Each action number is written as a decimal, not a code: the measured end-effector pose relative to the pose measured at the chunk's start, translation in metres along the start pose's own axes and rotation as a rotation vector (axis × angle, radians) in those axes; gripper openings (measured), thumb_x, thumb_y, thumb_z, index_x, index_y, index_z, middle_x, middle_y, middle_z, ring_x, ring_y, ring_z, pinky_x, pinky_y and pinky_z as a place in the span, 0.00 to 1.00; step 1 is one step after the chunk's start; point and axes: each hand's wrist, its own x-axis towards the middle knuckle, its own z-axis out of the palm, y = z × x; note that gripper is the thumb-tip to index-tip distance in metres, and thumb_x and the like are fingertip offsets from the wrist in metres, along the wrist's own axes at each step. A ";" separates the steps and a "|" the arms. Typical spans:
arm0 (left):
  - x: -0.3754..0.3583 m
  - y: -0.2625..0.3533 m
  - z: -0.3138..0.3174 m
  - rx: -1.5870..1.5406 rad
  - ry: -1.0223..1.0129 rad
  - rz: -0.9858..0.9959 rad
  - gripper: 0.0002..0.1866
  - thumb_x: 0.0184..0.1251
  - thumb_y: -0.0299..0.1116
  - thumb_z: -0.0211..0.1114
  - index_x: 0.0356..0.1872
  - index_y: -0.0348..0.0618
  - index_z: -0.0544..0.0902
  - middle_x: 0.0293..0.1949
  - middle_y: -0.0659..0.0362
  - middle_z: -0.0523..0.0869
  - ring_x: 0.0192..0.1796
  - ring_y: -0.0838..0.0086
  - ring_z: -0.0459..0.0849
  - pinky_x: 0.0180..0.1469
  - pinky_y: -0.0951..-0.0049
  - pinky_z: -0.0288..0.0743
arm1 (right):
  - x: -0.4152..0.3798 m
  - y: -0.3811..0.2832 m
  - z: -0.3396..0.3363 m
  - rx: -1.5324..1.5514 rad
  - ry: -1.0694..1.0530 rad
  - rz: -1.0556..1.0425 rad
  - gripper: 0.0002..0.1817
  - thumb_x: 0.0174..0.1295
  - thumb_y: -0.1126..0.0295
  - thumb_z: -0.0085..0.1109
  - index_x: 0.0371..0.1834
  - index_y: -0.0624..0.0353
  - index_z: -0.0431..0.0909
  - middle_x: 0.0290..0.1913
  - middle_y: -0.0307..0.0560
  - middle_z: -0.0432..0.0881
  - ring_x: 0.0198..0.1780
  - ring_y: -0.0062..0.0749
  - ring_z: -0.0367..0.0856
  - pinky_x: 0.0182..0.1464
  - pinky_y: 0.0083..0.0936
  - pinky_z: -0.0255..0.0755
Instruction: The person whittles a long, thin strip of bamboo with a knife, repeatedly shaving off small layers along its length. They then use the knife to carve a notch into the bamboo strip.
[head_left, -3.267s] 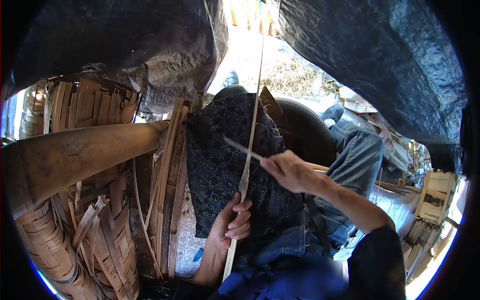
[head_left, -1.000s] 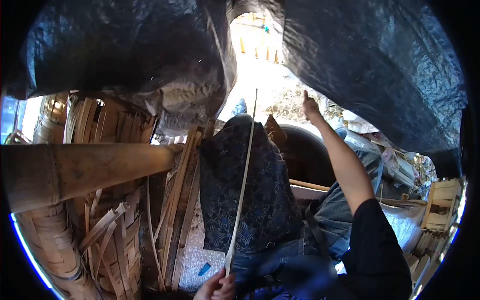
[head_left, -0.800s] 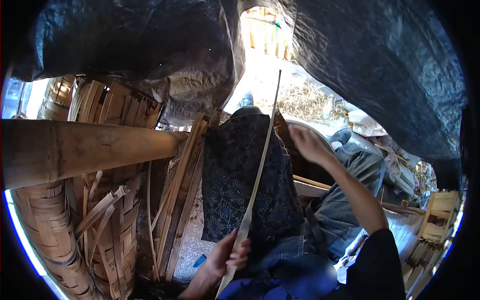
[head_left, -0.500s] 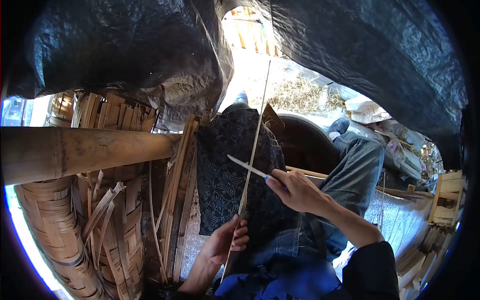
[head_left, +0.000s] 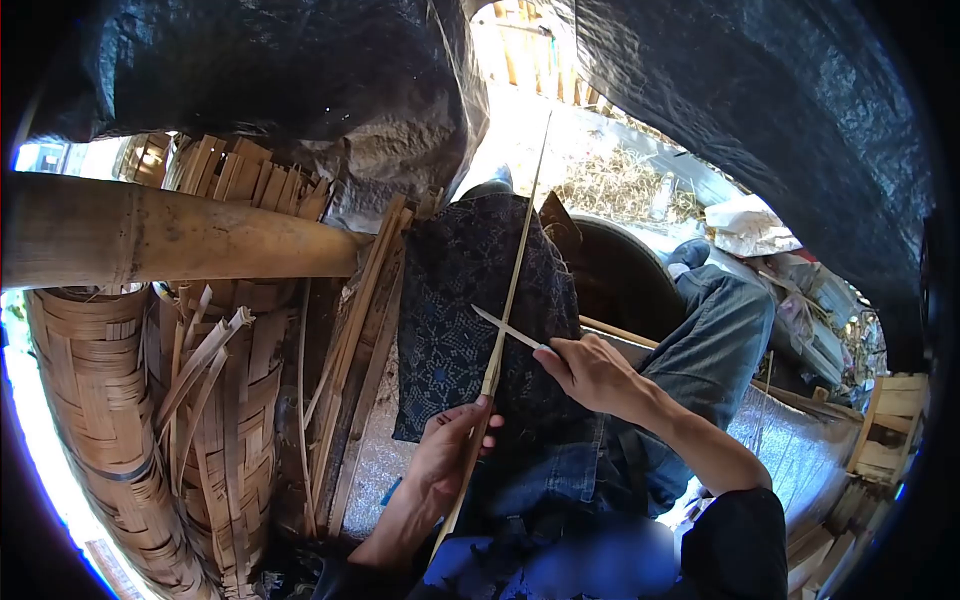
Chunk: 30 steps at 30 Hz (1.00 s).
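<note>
My left hand is closed around the lower part of a long thin bamboo strip, thumb on top. The strip slants up and away over a dark blue patterned cloth lying on my leg. In my right hand is a knife, gripped by its handle, which the fingers mostly hide. Its narrow blade points left and crosses the strip a short way above my left thumb. The strip's lower end runs down past my left wrist toward my body.
A thick bamboo pole juts in from the left above tall woven bamboo baskets. Split bamboo pieces stand beside the cloth. A dark round container sits between my legs. Black plastic sheeting hangs overhead.
The view has tilted, shifting the pole and baskets upward. My left hand sits closer to the knife along the strip, and the blade appears turned, showing less of its flat side.
</note>
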 end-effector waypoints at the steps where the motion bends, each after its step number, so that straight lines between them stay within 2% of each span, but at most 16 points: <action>1: 0.000 0.000 0.002 0.023 0.019 0.011 0.11 0.65 0.40 0.61 0.37 0.43 0.79 0.29 0.63 0.83 0.23 0.82 0.77 0.26 0.83 0.71 | -0.001 0.002 0.003 0.018 0.027 -0.040 0.24 0.68 0.57 0.46 0.17 0.62 0.69 0.09 0.55 0.67 0.10 0.48 0.69 0.16 0.37 0.60; 6: 0.001 0.002 0.009 0.067 0.079 0.019 0.11 0.65 0.40 0.61 0.37 0.43 0.79 0.28 0.63 0.82 0.24 0.82 0.78 0.28 0.83 0.71 | 0.006 0.006 0.000 -0.015 -0.030 0.036 0.25 0.69 0.57 0.45 0.15 0.62 0.68 0.09 0.54 0.67 0.10 0.47 0.69 0.15 0.37 0.60; 8: 0.003 0.000 0.008 0.029 0.079 0.036 0.12 0.65 0.39 0.61 0.37 0.40 0.80 0.29 0.60 0.84 0.25 0.81 0.79 0.28 0.83 0.71 | 0.010 0.007 0.000 -0.016 -0.001 -0.025 0.25 0.69 0.56 0.46 0.15 0.61 0.68 0.09 0.54 0.67 0.10 0.46 0.69 0.15 0.36 0.60; 12: 0.004 -0.003 0.006 0.020 0.069 0.035 0.12 0.64 0.39 0.62 0.37 0.40 0.80 0.28 0.60 0.83 0.25 0.81 0.79 0.28 0.83 0.71 | 0.016 0.005 -0.004 -0.081 -0.040 -0.012 0.25 0.68 0.56 0.46 0.14 0.61 0.67 0.09 0.53 0.66 0.10 0.46 0.68 0.14 0.36 0.60; 14: 0.003 0.000 0.008 0.014 0.096 0.029 0.12 0.64 0.39 0.62 0.36 0.40 0.80 0.28 0.60 0.83 0.24 0.81 0.79 0.28 0.83 0.71 | 0.018 0.001 -0.006 -0.069 -0.110 0.065 0.25 0.68 0.56 0.46 0.15 0.61 0.67 0.09 0.53 0.67 0.10 0.45 0.68 0.14 0.36 0.60; 18: 0.002 -0.002 0.009 0.035 0.098 0.017 0.11 0.65 0.39 0.61 0.36 0.42 0.80 0.26 0.62 0.82 0.23 0.81 0.77 0.27 0.83 0.71 | 0.021 0.007 -0.001 -0.134 -0.061 0.015 0.25 0.68 0.57 0.46 0.15 0.60 0.68 0.10 0.55 0.69 0.12 0.47 0.71 0.15 0.37 0.60; 20: 0.004 -0.007 0.007 0.045 0.066 0.010 0.11 0.65 0.38 0.61 0.35 0.40 0.80 0.26 0.61 0.81 0.22 0.81 0.76 0.26 0.84 0.71 | 0.034 0.024 0.003 -0.189 0.148 0.028 0.24 0.69 0.58 0.45 0.16 0.62 0.70 0.13 0.58 0.71 0.17 0.52 0.73 0.19 0.40 0.63; 21: 0.004 -0.006 0.007 0.047 0.064 0.010 0.11 0.65 0.38 0.61 0.35 0.40 0.80 0.26 0.61 0.81 0.22 0.81 0.76 0.26 0.84 0.71 | 0.043 0.027 -0.004 -0.064 0.105 0.064 0.24 0.69 0.58 0.45 0.19 0.65 0.72 0.17 0.61 0.72 0.22 0.57 0.73 0.25 0.44 0.65; 22: 0.003 -0.005 0.007 0.041 0.075 -0.003 0.11 0.65 0.38 0.61 0.35 0.40 0.80 0.25 0.61 0.81 0.22 0.81 0.76 0.25 0.85 0.71 | 0.049 0.036 -0.003 -0.048 0.157 0.067 0.25 0.69 0.57 0.43 0.20 0.68 0.72 0.18 0.63 0.72 0.23 0.58 0.72 0.29 0.45 0.65; 25: -0.001 0.000 0.006 0.037 0.082 -0.024 0.11 0.65 0.38 0.62 0.35 0.39 0.80 0.26 0.61 0.82 0.22 0.82 0.77 0.24 0.85 0.70 | 0.060 0.057 -0.004 -0.022 0.146 0.016 0.27 0.70 0.56 0.42 0.19 0.68 0.72 0.19 0.62 0.72 0.23 0.58 0.72 0.29 0.44 0.65; 27: -0.003 0.003 0.005 0.030 0.078 -0.031 0.12 0.64 0.39 0.62 0.35 0.39 0.80 0.27 0.60 0.82 0.23 0.82 0.78 0.24 0.85 0.69 | 0.066 0.057 -0.013 -0.040 -0.057 0.113 0.23 0.70 0.58 0.41 0.26 0.67 0.74 0.20 0.60 0.73 0.21 0.56 0.71 0.27 0.43 0.64; 28: -0.003 0.004 0.003 0.035 0.082 -0.053 0.12 0.64 0.39 0.62 0.36 0.39 0.80 0.27 0.61 0.82 0.23 0.83 0.78 0.23 0.86 0.68 | 0.069 0.060 -0.014 -0.048 -0.058 0.111 0.23 0.70 0.58 0.41 0.26 0.67 0.74 0.20 0.60 0.73 0.21 0.56 0.71 0.27 0.43 0.64; 30: -0.005 0.002 0.000 0.038 0.087 -0.076 0.12 0.64 0.39 0.62 0.36 0.40 0.80 0.27 0.61 0.82 0.23 0.83 0.77 0.21 0.87 0.67 | 0.073 0.077 -0.005 -0.141 0.148 -0.179 0.09 0.68 0.70 0.46 0.33 0.65 0.68 0.17 0.56 0.65 0.19 0.50 0.66 0.24 0.36 0.59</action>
